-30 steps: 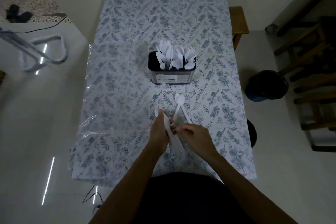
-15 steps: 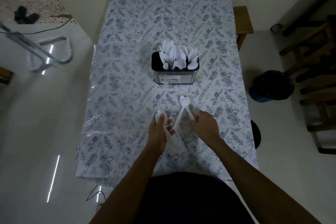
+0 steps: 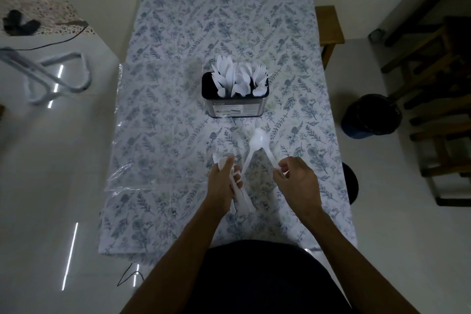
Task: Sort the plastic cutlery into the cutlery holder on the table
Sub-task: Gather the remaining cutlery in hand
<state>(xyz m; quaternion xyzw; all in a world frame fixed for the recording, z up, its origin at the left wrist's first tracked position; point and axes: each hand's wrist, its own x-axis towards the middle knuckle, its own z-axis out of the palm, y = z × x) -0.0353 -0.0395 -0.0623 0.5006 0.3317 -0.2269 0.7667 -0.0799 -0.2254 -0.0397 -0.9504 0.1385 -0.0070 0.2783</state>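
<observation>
The right hand [image 3: 297,181] has moved off the left hand [image 3: 223,181] and now seems to pinch a spoon [image 3: 262,143] handle; the left grips cutlery [image 3: 242,196]. The holder [image 3: 235,99] stands beyond.

both forearms bare from the bottom edge up to the wrists, no sleeves or cuffs showing anywhere. no watch, band or bracelet at either wrist. left hand [image 3: 221,181] and right hand [image 3: 298,182] bare too, no gloves, no rings that can be made out in the dim light. fingernails on the left hand's fingers catch the light and look pale. below & behind the hands, between the two forearms, a dark garment, black or v. dark navy, plain, no print or logo visible.
</observation>
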